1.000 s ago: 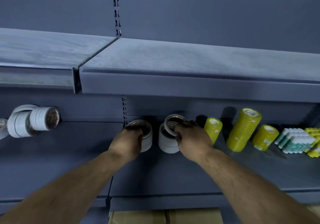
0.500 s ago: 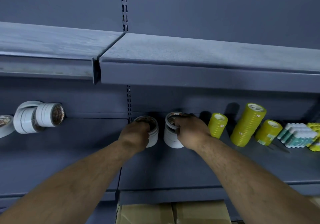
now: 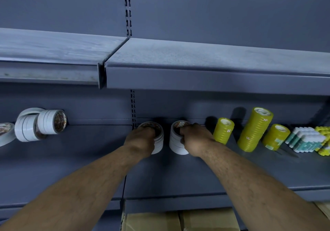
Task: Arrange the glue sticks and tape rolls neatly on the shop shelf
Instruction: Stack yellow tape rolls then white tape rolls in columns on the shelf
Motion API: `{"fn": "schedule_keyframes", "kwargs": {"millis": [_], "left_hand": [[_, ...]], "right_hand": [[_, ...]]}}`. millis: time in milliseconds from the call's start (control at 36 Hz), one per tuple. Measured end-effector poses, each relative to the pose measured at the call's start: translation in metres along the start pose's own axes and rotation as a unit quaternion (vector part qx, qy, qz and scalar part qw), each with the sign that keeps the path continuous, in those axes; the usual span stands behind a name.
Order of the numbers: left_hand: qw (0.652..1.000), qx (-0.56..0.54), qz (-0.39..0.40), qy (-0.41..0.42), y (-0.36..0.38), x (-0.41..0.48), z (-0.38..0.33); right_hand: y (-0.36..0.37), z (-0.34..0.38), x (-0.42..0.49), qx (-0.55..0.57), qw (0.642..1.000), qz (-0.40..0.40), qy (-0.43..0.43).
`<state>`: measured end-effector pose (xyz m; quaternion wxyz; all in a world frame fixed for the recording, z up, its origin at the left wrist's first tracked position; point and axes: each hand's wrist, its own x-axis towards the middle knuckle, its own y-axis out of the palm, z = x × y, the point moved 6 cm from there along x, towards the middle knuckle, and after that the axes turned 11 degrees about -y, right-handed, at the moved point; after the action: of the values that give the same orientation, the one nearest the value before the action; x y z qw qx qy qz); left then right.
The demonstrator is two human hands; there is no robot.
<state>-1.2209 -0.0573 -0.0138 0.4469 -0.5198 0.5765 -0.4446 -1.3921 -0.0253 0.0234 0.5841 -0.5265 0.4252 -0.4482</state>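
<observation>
Straightened since a second earlier, the top roll of the right stack of white tape rolls (image 3: 175, 145) lay flush on the rolls beneath it, where it had sat askew. Both hands had scarcely shifted.

The left hand (image 3: 141, 141) was curled over the top of the left stack of white tape rolls (image 3: 159, 140), gripping its rim. This stack stood just right of the dark slotted metal upright (image 3: 133, 109). The right hand (image 3: 195, 139) gripped the right stack, with fingertips hooked into its printed core and the thumb against its side. That stack stood a little farther right of the upright, close to the left one but apart from it. Both stood on the grey-blue metal lower shelf (image 3: 178, 177), near its back.

Farther right of the upright stood three stacks of yellow tape rolls (image 3: 255, 128), the middle one tallest. Beyond them lay a block of white-and-teal glue sticks (image 3: 303, 141), with a yellow pack (image 3: 323, 139) at the frame edge. Well left of the upright, loose white tape rolls (image 3: 41, 124) lay tumbled on their sides.

Across the upright jutted a dusty grey-blue upper shelf (image 3: 196, 57) in two sections with a gap between them. A plain grey-blue back panel (image 3: 214, 7) rose behind. Brown cardboard boxes (image 3: 178, 220) showed below the lower shelf's front edge.
</observation>
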Motion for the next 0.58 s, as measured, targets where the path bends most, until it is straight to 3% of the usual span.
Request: {"fn": "schedule_keyframes", "kwargs": {"millis": [472,583], "left_hand": [[1.0,0.01,0.022,-0.002,-0.009,-0.003,-0.008],[0.998,0.025,-0.051,0.033,-0.025,-0.011,-0.018]], "right_hand": [[0.002,0.002,0.002,-0.01,1.0,0.018,0.006],[-0.008,0.007,0.0,-0.027,1.0,-0.015,0.0]]}}
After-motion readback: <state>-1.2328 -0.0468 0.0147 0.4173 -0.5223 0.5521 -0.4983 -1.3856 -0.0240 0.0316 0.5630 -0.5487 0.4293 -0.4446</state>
